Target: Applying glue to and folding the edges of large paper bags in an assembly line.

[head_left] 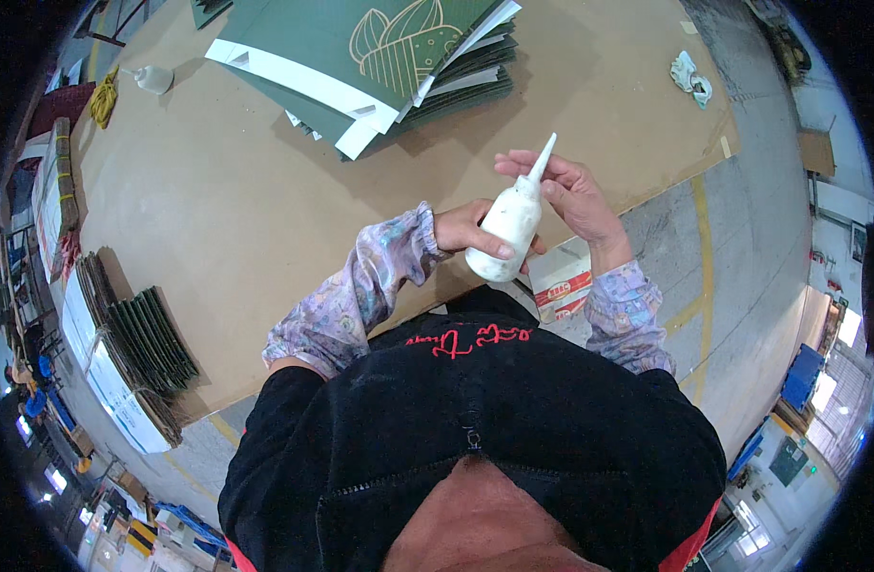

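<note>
in the head view, the left hand [467,231] was wrapped around the lower body of a white squeeze bottle [509,229], fingers curled shut on it, thumb lying across its front near the base. the bottle was held just above the near edge of the brown worktable [217,210], tilted a little, its long tapered nozzle [544,157] pointing up and away from the person. the right hand [572,195] was at the bottle's neck, fingers partly curled about the nozzle's base and touching it, the fingertips spread loosely behind the tip. both forearms wore patterned sleeve covers [360,291].

farther back on the table lay a stack of dark green printed card sheets [389,67], well apart from the hands. a second small white bottle [151,78] stood near the table's far left corner, beside a yellow cord [104,98]. bundles of folded green cards [151,338] sat off the left edge. a crumpled rag [691,76] lay at the far right.
</note>
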`<state>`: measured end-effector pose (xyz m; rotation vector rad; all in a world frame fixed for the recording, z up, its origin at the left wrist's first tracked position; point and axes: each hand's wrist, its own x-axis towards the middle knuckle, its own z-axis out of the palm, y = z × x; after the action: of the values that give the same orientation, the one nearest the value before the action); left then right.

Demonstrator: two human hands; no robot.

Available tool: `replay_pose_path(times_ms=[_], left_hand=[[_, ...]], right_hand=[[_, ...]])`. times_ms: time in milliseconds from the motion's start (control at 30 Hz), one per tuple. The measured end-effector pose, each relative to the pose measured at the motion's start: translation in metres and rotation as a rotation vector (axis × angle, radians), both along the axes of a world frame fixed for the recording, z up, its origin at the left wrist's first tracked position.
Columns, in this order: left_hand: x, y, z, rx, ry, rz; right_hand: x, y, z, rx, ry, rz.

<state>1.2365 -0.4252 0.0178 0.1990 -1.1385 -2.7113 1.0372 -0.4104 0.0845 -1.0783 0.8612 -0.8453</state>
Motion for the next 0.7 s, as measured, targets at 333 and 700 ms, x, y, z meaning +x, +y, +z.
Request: replay_pose_path(times_ms=[333, 700], left_hand=[[-0.002, -0.003, 0.016, 0.061, 0.106, -0.12], [-0.005, 0.003, 0.026, -0.058, -0.02, 0.084]], right_hand=[[0.007, 0.008, 0.02, 0.044, -0.104, -0.038], [0.004, 0.013, 0.023, 0.056, -0.029, -0.194]])
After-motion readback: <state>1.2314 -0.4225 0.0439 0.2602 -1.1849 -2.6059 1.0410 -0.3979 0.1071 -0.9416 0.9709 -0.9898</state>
